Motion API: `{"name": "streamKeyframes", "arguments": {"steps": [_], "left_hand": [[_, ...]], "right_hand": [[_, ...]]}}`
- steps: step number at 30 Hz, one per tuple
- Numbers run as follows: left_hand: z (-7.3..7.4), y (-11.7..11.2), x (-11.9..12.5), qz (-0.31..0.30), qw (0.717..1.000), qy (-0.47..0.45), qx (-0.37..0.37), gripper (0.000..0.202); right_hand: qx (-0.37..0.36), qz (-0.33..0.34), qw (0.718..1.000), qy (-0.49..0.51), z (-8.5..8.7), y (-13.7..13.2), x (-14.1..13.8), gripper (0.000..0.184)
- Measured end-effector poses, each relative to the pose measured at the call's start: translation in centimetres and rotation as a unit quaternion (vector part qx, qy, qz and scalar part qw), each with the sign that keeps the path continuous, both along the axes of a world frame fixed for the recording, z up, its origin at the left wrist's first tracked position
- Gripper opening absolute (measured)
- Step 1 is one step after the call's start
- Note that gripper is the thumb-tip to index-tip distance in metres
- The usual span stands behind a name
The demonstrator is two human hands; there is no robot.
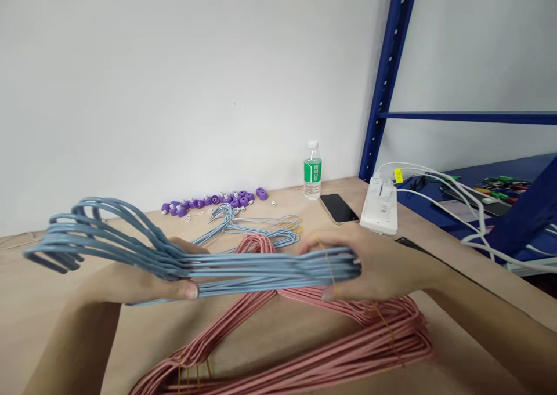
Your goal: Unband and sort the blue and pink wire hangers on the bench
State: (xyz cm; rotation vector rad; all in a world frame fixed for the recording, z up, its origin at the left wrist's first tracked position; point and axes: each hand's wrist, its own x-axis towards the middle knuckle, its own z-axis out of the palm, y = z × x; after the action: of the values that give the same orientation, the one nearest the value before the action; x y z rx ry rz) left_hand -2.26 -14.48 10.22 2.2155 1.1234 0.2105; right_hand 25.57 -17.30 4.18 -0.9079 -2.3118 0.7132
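Plywood bench [47, 337], step in hand: I log the banded bundle of blue wire hangers [261, 270] lifted above the pink hangers [278, 340], left hand [143, 285] gripping from beneath, right hand [369, 267] closed round its end.

Phone [338, 208] beside bottle [312, 171], behind wire hangers [270, 272]

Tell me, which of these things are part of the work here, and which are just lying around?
Part of the work:
the bundle of blue wire hangers, held by the left hand and right hand
the banded pink wire hangers beneath it
probably the loose blue wire hangers

Just lying around:
water bottle
smartphone
white power strip
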Motion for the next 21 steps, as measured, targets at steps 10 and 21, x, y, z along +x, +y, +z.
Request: {"name": "streamKeyframes", "arguments": {"steps": [10,21], "left_hand": [[0.7,-0.8,1.5,-0.006,0.996,0.084,0.021,0.031],[0.7,-1.2,2.1,0.086,0.993,0.053,0.065,0.035]], "right_hand": [[-0.065,0.098,0.988,-0.098,0.4,0.7,0.2,0.035],[-0.253,0.199,0.945,0.062,-0.9,3.1,2.2,0.059]]}}
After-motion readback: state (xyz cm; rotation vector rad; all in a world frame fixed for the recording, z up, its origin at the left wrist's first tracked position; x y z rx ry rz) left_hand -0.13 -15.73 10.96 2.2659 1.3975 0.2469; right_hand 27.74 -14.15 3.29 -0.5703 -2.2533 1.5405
